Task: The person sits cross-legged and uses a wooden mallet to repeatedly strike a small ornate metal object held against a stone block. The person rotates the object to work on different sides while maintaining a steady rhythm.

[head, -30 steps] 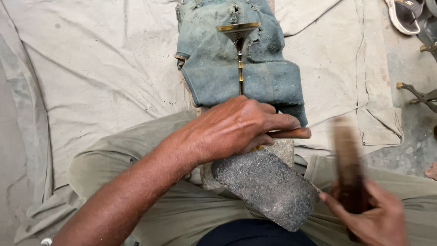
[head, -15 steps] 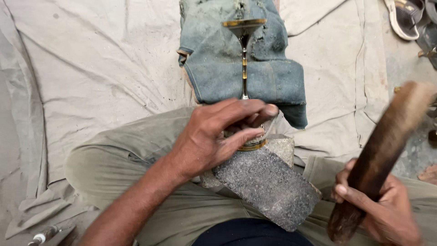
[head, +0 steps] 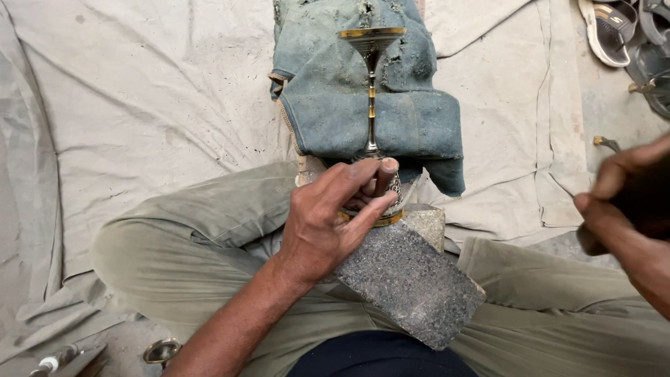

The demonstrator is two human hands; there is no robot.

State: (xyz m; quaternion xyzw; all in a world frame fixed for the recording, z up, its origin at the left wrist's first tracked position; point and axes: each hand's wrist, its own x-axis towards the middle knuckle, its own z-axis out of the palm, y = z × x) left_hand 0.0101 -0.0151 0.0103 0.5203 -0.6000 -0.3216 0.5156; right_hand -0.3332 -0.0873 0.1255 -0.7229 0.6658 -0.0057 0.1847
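A slim metal goblet [head: 370,105] with gold bands lies along my lap, its cup end resting on a folded blue cloth [head: 426,119]. Its foot sits on a grey speckled stone block [head: 412,279] that lies across my legs. My left hand [head: 328,223] grips the goblet's foot and presses it onto the block. My right hand [head: 624,202] is raised at the right edge, close to the camera and blurred. It is closed around a dark horn-like mallet [head: 652,195], most of which is out of view.
A pale canvas sheet [head: 153,105] covers the ground around my crossed legs. Sandals [head: 607,31] lie at the top right, with a small metal tool [head: 607,143] below them. At the bottom left are a small metal cup [head: 162,350] and a hand tool [head: 59,359].
My right hand has swung the dark mallet up from beside my knee to high at the right edge. My left hand stays on the goblet's foot, its fingers slightly shifted.
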